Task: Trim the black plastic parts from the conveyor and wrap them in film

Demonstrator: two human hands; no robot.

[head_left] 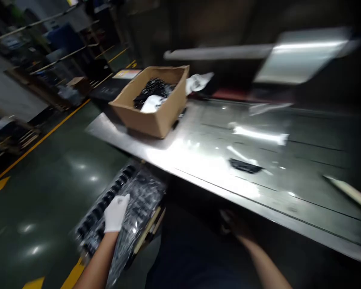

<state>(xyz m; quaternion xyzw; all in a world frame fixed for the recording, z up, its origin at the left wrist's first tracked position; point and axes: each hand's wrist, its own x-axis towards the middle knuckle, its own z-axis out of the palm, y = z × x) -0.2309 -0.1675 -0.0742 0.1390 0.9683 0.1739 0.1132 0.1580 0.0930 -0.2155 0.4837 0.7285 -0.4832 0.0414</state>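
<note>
My left hand (pixel 116 212), in a white glove, rests on a stack of bagged black parts (pixel 129 200) that lies on a low crate below the table's front edge. Whether its fingers grip a bag is unclear. My right hand (pixel 234 226) is down in shadow under the steel table (pixel 198 156), blurred, and I cannot make out what it holds. A single black part in a clear bag (pixel 245 165) lies on the tabletop near the front.
An open cardboard box (pixel 155 108) with black parts and a white sheet stands at the table's far left. Clear bags (pixel 260 134) lie mid-table. A pale strip (pixel 350 192) lies at the right. Green floor with yellow lines (pixel 39 142) stretches left.
</note>
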